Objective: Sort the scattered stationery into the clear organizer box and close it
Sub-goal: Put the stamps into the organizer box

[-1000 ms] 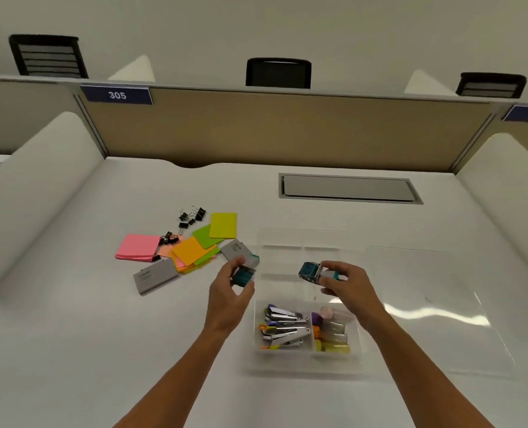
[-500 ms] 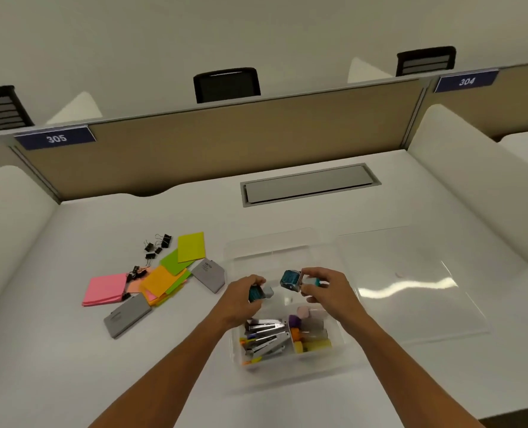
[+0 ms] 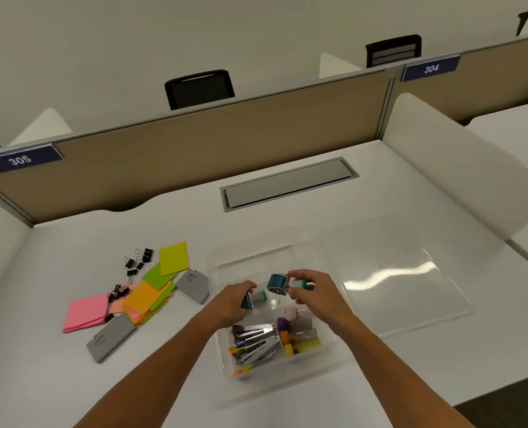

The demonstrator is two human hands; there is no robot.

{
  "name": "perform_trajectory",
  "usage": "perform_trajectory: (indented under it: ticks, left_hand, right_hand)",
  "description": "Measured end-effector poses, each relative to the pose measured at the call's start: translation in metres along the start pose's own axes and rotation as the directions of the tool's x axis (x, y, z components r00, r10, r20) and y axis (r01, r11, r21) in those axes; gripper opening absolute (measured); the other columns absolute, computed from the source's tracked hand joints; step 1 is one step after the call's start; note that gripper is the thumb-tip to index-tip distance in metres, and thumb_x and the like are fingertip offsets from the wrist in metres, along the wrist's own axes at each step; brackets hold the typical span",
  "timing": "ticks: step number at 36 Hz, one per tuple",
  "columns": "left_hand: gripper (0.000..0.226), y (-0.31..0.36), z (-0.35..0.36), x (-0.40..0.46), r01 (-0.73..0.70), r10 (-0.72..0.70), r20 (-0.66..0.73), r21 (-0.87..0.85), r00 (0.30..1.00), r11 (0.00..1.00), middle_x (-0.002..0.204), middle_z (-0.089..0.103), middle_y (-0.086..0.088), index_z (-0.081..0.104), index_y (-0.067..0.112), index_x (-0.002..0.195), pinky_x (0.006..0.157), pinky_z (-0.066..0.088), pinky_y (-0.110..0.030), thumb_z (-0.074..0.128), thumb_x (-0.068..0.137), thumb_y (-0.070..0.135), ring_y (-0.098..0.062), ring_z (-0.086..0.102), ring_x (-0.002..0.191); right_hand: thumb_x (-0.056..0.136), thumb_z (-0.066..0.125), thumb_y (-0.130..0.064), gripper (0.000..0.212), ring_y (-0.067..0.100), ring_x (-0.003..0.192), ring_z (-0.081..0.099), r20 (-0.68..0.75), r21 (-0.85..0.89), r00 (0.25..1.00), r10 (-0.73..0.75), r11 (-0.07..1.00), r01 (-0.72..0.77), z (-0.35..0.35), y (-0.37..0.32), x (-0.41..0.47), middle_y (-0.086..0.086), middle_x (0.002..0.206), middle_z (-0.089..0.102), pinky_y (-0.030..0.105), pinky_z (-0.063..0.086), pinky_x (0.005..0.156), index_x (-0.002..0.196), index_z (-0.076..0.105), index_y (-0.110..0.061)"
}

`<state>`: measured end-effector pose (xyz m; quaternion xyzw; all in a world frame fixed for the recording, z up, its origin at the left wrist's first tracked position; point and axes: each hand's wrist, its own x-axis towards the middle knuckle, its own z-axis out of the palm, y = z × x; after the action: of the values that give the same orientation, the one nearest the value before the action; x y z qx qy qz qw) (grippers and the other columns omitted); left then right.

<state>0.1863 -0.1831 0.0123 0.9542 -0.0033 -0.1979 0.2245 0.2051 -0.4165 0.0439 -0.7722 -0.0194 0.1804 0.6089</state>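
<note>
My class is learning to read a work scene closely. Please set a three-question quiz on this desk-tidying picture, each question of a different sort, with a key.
1. True or false: the clear lid is closed over the organizer box.
2. Which lies left of the box? A) staplers B) sticky notes C) the lid
3. Fill in: the right hand holds a small ____-coloured item above the box.

Key
1. False: it lies flat on the desk to the box's right.
2. B; the staplers are in the box.
3. Teal; the left hand holds a similar one.
</note>
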Motion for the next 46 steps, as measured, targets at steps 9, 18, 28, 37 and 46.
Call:
perform_trajectory:
  ticks: [9, 18, 28, 37, 46]
  left_hand:
    - [0.054, -0.008, 0.006, 0.003, -0.049, 0.055, -0.065, 0.083, 0.996, 0.995, 0.139, 0.051, 0.002, 0.045, 0.025, 0.137, 0.106, 0.037, -0.029, 0.067, 0.088, 0.020, -0.016, 0.047, 0.125]
    - [0.041, -0.014, 0.011, -0.022, -0.092, 0.077, -0.287, -0.037, 0.955, 0.995, 0.136, 0.052, 0.004, 0.050, 0.024, 0.132, 0.104, 0.033, -0.021, 0.059, 0.094, 0.015, -0.012, 0.046, 0.126]
    - [0.032, -0.020, 0.016, -0.067, -0.136, 0.051, -0.552, -0.113, 0.832, 0.984, 0.128, 0.059, 0.001, 0.060, 0.019, 0.123, 0.100, 0.036, -0.018, 0.062, 0.092, 0.013, -0.012, 0.053, 0.119]
    - [0.032, -0.035, 0.019, -0.100, -0.120, -0.029, -0.659, -0.180, 0.751, 0.976, 0.124, 0.060, 0.005, 0.063, 0.019, 0.119, 0.100, 0.039, -0.020, 0.066, 0.088, 0.011, -0.001, 0.049, 0.114]
    - [0.030, -0.041, 0.029, -0.122, -0.104, -0.111, -0.701, -0.257, 0.705, 0.961, 0.123, 0.060, 0.005, 0.063, 0.020, 0.118, 0.099, 0.046, -0.022, 0.065, 0.089, 0.012, -0.002, 0.052, 0.113]
  right_hand:
    - [0.087, 0.070, -0.010, 0.035, 0.018, 0.106, 0.063, 0.011, -0.026, 1.000, -0.007, 1.000, 0.007, 0.003, 0.002, 0.002, 0.002, 0.123, 0.063, 0.029, 0.060, 0.083, 0.118, 0.067, -0.026]
    - [0.087, 0.071, -0.017, 0.032, 0.015, 0.108, 0.062, 0.088, -0.157, 0.995, -0.044, 0.986, 0.057, 0.018, -0.004, 0.004, -0.002, 0.119, 0.063, 0.023, 0.058, 0.083, 0.118, 0.067, -0.024]
    - [0.088, 0.068, -0.022, 0.021, 0.005, 0.090, 0.061, 0.156, -0.387, 0.981, -0.113, 0.907, 0.166, 0.050, -0.011, 0.012, -0.003, 0.112, 0.070, 0.007, 0.045, 0.071, 0.109, 0.073, -0.021]
    - [0.087, 0.066, -0.033, 0.020, 0.014, 0.100, 0.061, 0.217, -0.603, 0.968, -0.128, 0.762, 0.235, 0.078, 0.002, 0.023, -0.001, 0.105, 0.072, 0.033, 0.058, 0.082, 0.104, 0.074, -0.028]
    - [0.090, 0.062, -0.029, 0.016, 0.016, 0.102, 0.056, 0.296, -0.791, 0.936, -0.192, 0.500, 0.352, 0.090, -0.006, 0.025, -0.004, 0.106, 0.071, 0.031, 0.054, 0.084, 0.102, 0.073, -0.029]
